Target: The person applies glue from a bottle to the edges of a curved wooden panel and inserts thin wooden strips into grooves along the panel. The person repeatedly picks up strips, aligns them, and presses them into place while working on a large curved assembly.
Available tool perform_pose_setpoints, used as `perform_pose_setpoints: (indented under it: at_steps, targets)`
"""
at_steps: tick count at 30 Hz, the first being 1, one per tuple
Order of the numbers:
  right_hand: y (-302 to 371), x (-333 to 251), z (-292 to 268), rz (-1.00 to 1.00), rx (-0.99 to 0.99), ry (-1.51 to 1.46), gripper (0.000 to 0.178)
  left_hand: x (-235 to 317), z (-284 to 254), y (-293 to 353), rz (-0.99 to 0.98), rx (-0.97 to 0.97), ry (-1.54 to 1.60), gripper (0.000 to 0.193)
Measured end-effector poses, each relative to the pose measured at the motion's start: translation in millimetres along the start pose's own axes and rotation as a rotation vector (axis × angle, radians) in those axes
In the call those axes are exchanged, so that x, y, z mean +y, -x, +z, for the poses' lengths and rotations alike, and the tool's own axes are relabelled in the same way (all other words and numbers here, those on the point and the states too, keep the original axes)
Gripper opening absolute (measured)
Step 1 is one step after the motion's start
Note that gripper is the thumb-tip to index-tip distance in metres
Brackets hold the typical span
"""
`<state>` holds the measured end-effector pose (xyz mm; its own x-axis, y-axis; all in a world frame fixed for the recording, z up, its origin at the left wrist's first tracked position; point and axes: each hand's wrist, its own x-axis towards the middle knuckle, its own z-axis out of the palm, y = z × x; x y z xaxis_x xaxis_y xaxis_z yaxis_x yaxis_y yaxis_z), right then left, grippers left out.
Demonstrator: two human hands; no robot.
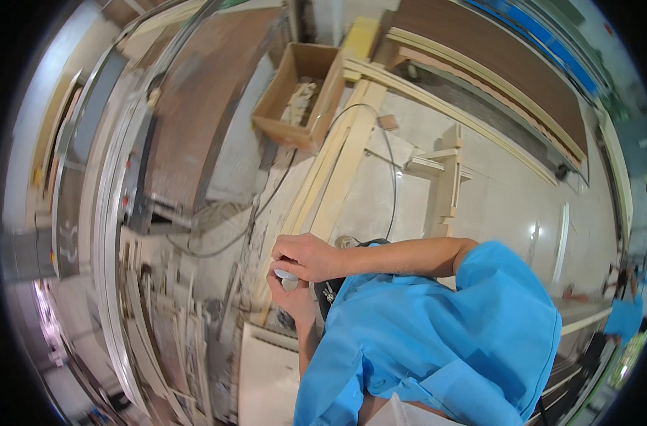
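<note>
Workshop floor [497,188] spreads beyond the grip, with a cardboard box [286,133] and pale wooden strips [350,167]. The left hand [295,302] and right hand [311,257] close narrowly on 1 small white object [286,275] between them; light, opposed finger pressure should keep it steady without slipping.

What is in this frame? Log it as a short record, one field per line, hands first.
Right hand: right hand, on the upper side of a small pale item
Left hand: left hand, at the item's lower side
Held: pale item, between both hands; its kind is unclear
Clothing: blue shirt
Carton: open brown carton, pale scraps inside
Wood: long pale strips beyond the hands
Cable: dark cable, curving across the strips
Others: person in blue, far right edge
</note>
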<state>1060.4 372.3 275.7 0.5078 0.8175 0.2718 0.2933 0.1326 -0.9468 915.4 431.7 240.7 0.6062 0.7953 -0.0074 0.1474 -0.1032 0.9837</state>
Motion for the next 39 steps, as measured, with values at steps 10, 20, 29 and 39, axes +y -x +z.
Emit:
perform_pose_setpoints:
  at_steps: [10,20,29,39]
  targets:
    - [-83.6,0.4,-126.1,0.083,0.158,0.03,0.019,14.1,45.6,-181.7,-0.226,-0.873,0.374,0.076]
    - [-112.4,-34.8,-291.6,-0.157,0.777,0.26,0.009,65.8,163.0,-318.0,-0.263,-1.291,0.33,0.069]
    - [-231.0,132.9,-487.9,0.102,1.212,0.156,0.011,96.6,309.1,-440.4,-0.085,-1.1,0.23,0.068]
    - [-468.7,246.0,-782.3,0.192,0.653,0.519,0.025,149.8,488.7,-553.2,-0.137,-0.77,0.159,0.062]
